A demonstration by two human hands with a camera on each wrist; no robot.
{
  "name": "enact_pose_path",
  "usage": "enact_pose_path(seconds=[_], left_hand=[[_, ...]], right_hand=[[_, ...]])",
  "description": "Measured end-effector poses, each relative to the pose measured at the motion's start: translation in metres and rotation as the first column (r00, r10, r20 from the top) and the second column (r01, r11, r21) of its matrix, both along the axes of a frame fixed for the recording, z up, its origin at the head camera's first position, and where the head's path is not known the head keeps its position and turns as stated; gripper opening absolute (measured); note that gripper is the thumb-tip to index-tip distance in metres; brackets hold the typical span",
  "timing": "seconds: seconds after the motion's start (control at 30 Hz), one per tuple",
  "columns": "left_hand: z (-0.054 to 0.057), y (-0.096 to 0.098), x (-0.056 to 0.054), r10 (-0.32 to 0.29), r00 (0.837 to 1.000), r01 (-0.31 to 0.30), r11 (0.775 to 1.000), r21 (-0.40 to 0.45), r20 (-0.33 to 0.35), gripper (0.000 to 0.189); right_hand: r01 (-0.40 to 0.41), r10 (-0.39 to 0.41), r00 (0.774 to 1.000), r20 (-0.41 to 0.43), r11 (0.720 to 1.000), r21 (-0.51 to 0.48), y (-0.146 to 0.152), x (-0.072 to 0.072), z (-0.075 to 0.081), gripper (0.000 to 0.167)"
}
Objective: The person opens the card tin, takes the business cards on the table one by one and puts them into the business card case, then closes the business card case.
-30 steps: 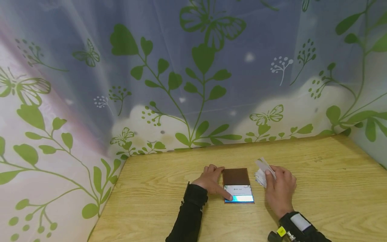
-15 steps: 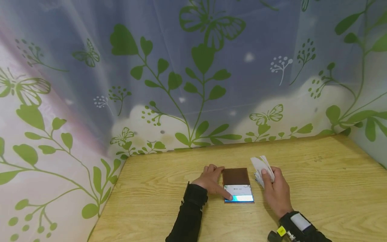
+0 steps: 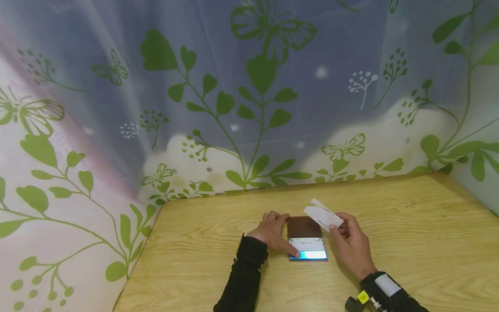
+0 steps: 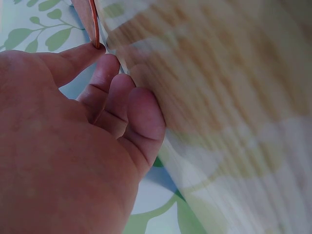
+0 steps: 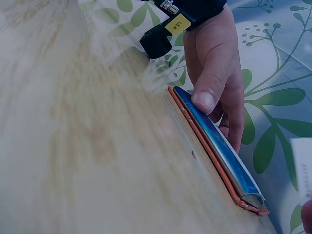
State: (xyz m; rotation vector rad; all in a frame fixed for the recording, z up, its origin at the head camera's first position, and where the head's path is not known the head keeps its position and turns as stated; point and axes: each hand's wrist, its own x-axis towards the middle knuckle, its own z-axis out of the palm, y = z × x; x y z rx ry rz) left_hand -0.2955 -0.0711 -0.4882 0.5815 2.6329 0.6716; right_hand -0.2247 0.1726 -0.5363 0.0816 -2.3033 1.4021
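Observation:
An open brown card holder (image 3: 301, 225) with orange-trimmed edges lies on the table. On its near half is a white card (image 3: 312, 244) with a bright blue band, bowed up in the right wrist view. My left hand (image 3: 270, 234) presses its thumb onto this card, while the index fingertip touches the far left corner. In the left wrist view the other fingers (image 4: 144, 114) bend loosely at the tabletop. Between thumb and fingers, my right hand (image 3: 352, 245) pinches several white printed paper slips (image 3: 324, 216), fanned slightly over the holder's far right corner. Their print is too small to read.
The wood-grain table (image 3: 202, 260) runs back to a curtain (image 3: 218, 108) printed with leaves and butterflies, which also borders both sides. A black wrist strap with a yellow-tagged camera mount (image 3: 360, 300) is on the right forearm.
My right hand has shifted left and turned the paper slips, so they now overlap the card holder's far right corner in the head view. The left hand and the holder have stayed put.

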Motion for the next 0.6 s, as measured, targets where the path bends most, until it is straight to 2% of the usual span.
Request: enact_pose_path(seconds=[0.17,0.37,0.5,0.6], left_hand=[[-0.0005,0.0004,-0.0001,0.001,1.0,-0.001,1.0,-0.01,-0.007,0.118],[-0.0011,0.0022,-0.0004,0.006,0.999,-0.007,1.0,-0.03,-0.032,0.118],[-0.001,0.0034,-0.0005,0.01,0.999,-0.011,0.999,-0.041,-0.042,0.118],[-0.0006,0.0036,-0.0006,0.009,0.999,-0.01,0.999,-0.041,-0.041,0.119]], right_hand=[[-0.023,0.023,0.999,0.023,1.0,0.019,-0.0004,-0.0028,-0.0006,0.044],[-0.123,0.119,0.99,0.077,0.991,0.044,0.0005,-0.0036,-0.0013,0.053],[-0.176,0.17,0.982,0.088,0.982,0.071,0.0002,-0.0042,-0.0031,0.053],[-0.164,0.158,0.985,0.063,0.979,0.118,0.0001,-0.005,-0.0044,0.049]])
